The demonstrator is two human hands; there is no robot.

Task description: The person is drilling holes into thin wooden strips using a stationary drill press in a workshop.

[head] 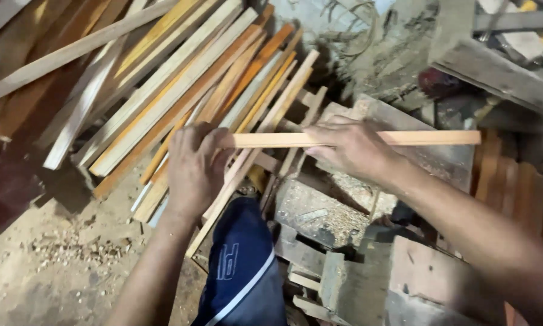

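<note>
Held level: wooden strip, left hand closed on one end, right hand gripping mid-length, above sawdust-covered machine. Stacked slats beyond left hand. Seemingly positioning step; next calling for steady alignment.

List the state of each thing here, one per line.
Wooden strip: held level, off the pile, by both hands.
Left hand: closed on the strip's left end.
Right hand: grip closed around the strip's middle.
Pile of wooden slats: lying loose, slanted, overlapping.
Sawdust: scattered on the floor.
Wooden workbench: dusted with shavings.
</note>
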